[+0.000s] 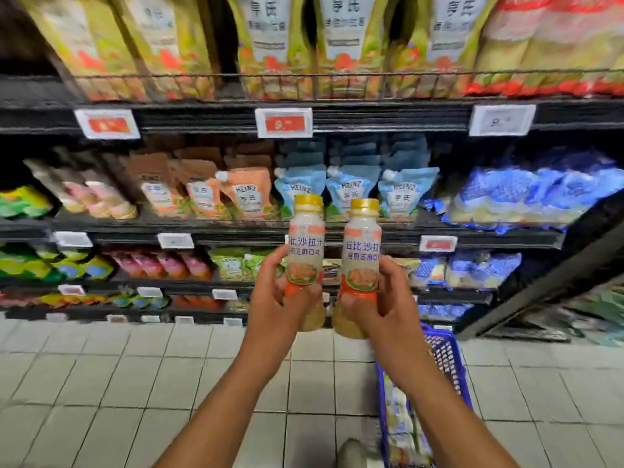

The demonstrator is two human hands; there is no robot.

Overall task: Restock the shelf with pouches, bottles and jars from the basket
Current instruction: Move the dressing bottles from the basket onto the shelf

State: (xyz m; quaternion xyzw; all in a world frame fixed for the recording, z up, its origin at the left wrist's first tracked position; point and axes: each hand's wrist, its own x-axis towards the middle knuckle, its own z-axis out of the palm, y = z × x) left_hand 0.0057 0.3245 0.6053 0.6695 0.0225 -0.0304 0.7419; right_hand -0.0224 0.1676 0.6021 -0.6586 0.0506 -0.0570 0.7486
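Nearest, bottom edge: a grey shoe tip (351,450) on the pale tiled floor (101,383).

Just right of it, the blue basket (447,359) stands on the floor, partly under the right forearm. Packets (401,420) lie inside; too blurred to identify.

Both forearms reach forward and up from the bottom of the view.

Left grip (280,298): fingers curled round the lower body of the left bottle (305,244), thumb lying up the label's left side.

Right grip (385,298): fingers wrapped round the lower body of the right bottle (362,248), thumb side on the label's right edge.

Bottles: both upright, side by side at about the same height, a narrow gap between them, not touching. Each has a gold cap, a white label with a food picture, an orange band and pale dressing visible at the base. Both are held in the air in front of the shelf (337,231), resting on no board.

Behind the caps, middle board: orange Heinz pouches (251,194) to the left, blue Heinz pouches (351,190) directly behind and to the right, standing in rows. Further right, blue bags (523,194) lie stacked.

Lower boards: green, pink and blue packs, blurred.

Shelf edges carry price tags (283,122), some red, some white.

Top board: tall green pouches (341,38) stand behind a wire rail (337,76); red-topped bags at far right.
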